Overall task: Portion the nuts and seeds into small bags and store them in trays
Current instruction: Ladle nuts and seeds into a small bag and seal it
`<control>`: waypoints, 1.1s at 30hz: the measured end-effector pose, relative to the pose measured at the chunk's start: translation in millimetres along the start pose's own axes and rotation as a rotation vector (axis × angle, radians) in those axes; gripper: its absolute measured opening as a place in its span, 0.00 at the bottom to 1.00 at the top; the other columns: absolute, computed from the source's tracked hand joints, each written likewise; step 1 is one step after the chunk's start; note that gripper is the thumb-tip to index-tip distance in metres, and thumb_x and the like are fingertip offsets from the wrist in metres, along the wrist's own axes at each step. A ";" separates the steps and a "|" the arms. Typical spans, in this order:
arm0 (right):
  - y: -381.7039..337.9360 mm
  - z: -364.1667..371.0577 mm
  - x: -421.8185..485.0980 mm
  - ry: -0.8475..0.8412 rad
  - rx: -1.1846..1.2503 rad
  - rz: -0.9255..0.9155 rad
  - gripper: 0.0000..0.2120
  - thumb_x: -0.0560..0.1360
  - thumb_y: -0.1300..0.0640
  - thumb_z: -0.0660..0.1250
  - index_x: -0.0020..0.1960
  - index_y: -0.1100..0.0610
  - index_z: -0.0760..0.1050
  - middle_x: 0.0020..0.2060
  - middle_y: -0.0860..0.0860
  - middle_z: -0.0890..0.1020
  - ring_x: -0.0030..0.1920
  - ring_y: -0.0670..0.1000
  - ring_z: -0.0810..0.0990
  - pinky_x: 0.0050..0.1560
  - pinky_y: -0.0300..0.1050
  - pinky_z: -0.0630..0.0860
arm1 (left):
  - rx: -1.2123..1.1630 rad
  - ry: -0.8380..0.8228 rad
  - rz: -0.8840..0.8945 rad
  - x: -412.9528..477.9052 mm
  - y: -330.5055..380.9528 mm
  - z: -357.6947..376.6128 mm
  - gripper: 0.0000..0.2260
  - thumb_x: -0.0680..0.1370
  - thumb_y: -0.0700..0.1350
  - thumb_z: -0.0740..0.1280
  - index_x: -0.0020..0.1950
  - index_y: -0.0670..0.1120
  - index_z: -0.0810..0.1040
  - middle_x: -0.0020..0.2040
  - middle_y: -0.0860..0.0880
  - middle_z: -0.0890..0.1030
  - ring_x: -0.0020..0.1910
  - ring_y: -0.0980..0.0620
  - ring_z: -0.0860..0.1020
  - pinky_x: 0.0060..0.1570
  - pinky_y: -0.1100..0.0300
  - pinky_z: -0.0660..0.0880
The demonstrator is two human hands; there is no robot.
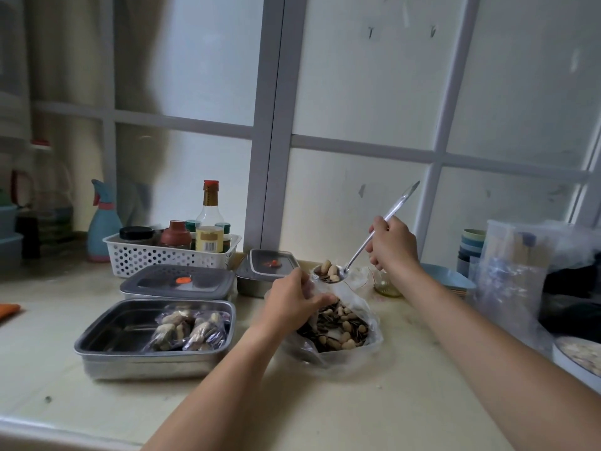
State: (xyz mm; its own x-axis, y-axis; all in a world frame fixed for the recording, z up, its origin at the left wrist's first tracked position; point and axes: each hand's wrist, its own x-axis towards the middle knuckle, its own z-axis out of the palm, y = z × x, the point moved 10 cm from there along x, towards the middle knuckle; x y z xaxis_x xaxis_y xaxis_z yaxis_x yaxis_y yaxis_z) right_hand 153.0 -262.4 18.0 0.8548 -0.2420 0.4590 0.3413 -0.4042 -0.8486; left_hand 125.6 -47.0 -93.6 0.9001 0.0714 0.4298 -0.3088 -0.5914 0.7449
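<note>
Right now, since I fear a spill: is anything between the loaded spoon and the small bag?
Nothing visible. The right hand holds the spoon with its bowl right at the mouth of the small bag, which the left hand grips above the big bag.

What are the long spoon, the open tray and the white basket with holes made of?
The spoon looks like shiny metal, probably steel: it is silver and glints in the light. The open tray seems to be metal too, with a duller, brushed shine and reflections inside. The basket looks like white plastic: it is matte, with rows of round holes.
</note>
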 end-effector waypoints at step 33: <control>-113.5 23.7 -77.4 0.046 -0.377 -1.006 0.17 0.86 0.49 0.54 0.53 0.60 0.74 0.30 0.44 0.70 0.28 0.52 0.72 0.30 0.47 0.69 | 0.031 0.078 0.116 2.0 11.8 -3.5 0.23 0.69 0.71 0.69 0.51 0.56 0.69 0.40 0.53 0.83 0.40 0.51 0.83 0.45 0.46 0.81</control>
State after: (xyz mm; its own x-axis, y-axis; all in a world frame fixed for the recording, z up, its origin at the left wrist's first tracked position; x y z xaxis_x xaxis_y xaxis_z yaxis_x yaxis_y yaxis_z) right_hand 57.3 -176.9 72.5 0.2302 0.3238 0.9177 0.7305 -0.6805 0.0568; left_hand 122.7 -50.9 -82.2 0.8320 0.0626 0.5512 -0.3987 -0.6235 0.6725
